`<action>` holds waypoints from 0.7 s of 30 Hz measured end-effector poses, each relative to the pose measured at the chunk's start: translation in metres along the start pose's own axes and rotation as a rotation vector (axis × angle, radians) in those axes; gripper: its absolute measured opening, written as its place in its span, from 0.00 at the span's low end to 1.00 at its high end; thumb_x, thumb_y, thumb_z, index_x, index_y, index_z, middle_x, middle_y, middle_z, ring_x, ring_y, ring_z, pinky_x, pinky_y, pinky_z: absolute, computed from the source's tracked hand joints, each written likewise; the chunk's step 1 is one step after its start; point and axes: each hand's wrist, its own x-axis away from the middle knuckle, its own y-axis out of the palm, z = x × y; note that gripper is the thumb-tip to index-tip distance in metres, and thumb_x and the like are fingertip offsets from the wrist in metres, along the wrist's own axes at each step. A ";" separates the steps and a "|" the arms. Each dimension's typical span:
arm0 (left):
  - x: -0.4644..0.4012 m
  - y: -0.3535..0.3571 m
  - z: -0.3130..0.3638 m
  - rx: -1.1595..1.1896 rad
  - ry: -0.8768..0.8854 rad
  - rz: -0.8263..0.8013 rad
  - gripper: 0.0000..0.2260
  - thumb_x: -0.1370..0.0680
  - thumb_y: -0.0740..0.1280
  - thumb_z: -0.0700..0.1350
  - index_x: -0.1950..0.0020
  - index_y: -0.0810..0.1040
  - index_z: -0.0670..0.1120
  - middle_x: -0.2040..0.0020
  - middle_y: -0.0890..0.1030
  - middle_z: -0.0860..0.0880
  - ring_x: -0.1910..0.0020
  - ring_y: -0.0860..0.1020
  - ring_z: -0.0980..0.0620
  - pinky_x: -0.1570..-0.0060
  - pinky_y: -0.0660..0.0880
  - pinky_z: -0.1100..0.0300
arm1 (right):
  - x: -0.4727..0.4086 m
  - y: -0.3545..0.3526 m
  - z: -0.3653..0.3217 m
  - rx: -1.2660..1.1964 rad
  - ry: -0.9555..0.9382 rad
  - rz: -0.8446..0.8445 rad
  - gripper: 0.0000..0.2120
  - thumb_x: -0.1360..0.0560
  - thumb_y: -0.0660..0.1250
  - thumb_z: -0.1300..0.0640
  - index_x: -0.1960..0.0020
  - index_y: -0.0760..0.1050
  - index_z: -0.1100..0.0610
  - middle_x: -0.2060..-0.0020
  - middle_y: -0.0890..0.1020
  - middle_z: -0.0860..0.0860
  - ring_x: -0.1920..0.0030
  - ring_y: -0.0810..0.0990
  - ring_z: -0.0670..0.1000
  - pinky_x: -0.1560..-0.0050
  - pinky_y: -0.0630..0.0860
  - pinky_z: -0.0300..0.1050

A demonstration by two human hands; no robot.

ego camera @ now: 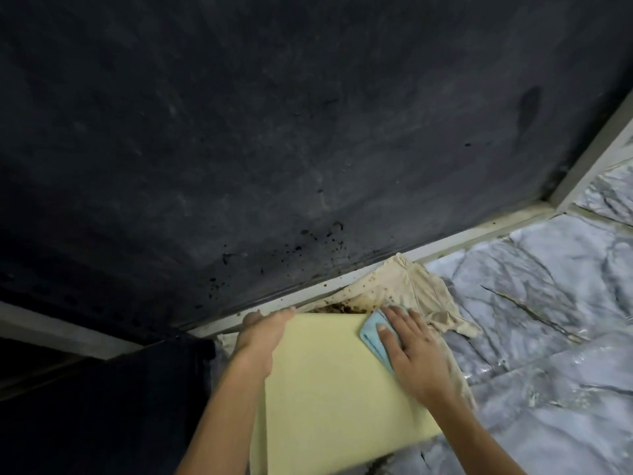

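Observation:
A pale yellow flat board (329,389) lies in front of me, its far edge close to a white ledge. My left hand (262,332) grips the board's far left corner, fingers curled over the edge. My right hand (414,347) presses flat, fingers straight, on a folded light blue cloth (371,332) at the board's far right corner. A stained beige rag (407,289) with brown crumbs and grime lies just beyond and to the right of the board, partly under it.
A large dark, spattered panel (274,132) fills the upper view, bordered by a white ledge (445,243). Crinkled silver foil (548,320) covers the surface at right. A dark block (102,406) stands at lower left.

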 end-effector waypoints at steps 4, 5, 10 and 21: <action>0.020 0.003 -0.011 0.005 0.097 0.038 0.22 0.26 0.75 0.53 0.39 0.76 0.42 0.39 0.83 0.41 0.44 0.82 0.41 0.38 0.79 0.45 | 0.013 0.004 -0.009 -0.070 -0.065 0.199 0.21 0.19 0.52 0.43 0.28 0.69 0.45 0.29 0.67 0.38 0.23 0.57 0.47 0.26 0.50 0.43; 0.032 0.000 -0.014 0.013 0.147 0.048 0.16 0.26 0.75 0.53 0.47 0.79 0.43 0.45 0.85 0.41 0.49 0.83 0.43 0.41 0.80 0.47 | 0.018 0.004 -0.015 -0.101 -0.075 0.256 0.22 0.19 0.52 0.44 0.29 0.70 0.47 0.30 0.68 0.39 0.24 0.58 0.46 0.25 0.52 0.46; 0.078 -0.019 -0.034 0.002 0.371 0.012 0.08 0.25 0.75 0.49 0.54 0.88 0.44 0.58 0.91 0.50 0.57 0.89 0.50 0.51 0.84 0.51 | 0.026 -0.003 -0.079 -0.144 -0.243 0.374 0.19 0.18 0.52 0.49 0.36 0.77 0.53 0.38 0.80 0.47 0.32 0.73 0.48 0.27 0.60 0.51; 0.095 -0.021 -0.068 0.033 0.411 -0.069 0.04 0.27 0.77 0.40 0.55 0.87 0.47 0.59 0.90 0.55 0.53 0.87 0.49 0.59 0.81 0.59 | 0.006 -0.028 -0.067 0.100 -0.156 -0.063 0.25 0.21 0.42 0.37 0.26 0.59 0.36 0.24 0.61 0.38 0.23 0.53 0.45 0.24 0.47 0.50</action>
